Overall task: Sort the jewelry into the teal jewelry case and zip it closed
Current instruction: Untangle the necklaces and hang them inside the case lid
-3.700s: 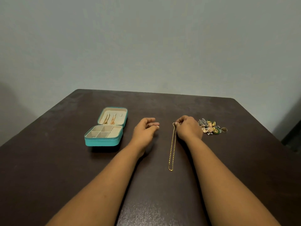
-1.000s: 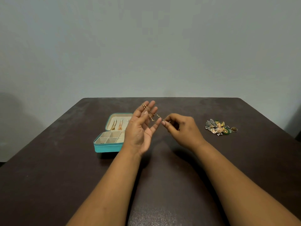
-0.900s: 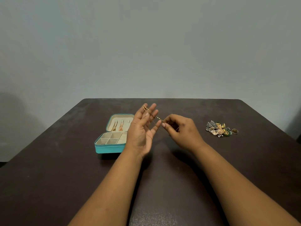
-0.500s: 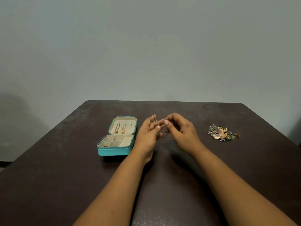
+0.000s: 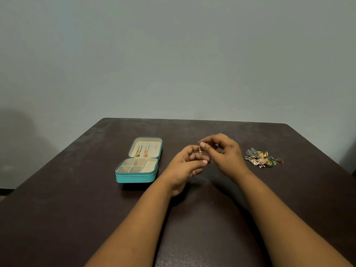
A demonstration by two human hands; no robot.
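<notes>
The teal jewelry case (image 5: 134, 178) lies open on the dark table, left of my hands. Its cream lid holds hanging gold earrings (image 5: 142, 152); its divided tray looks bare. My left hand (image 5: 185, 168) and my right hand (image 5: 223, 155) meet above the table's middle, both pinching the gathered gold chain (image 5: 200, 152), of which only a short bunched piece shows between the fingertips. A heap of loose jewelry (image 5: 260, 158) lies to the right of my right hand, with a small ring (image 5: 279, 161) at its right edge.
The dark table (image 5: 57, 209) ends at a far edge against a plain grey wall. Its right edge runs close behind the jewelry heap.
The gold chain lay stretched on the table, then was lifted and wound over my left fingers. Now it is bunched small between both hands' fingertips, and my left fingers have curled in.
</notes>
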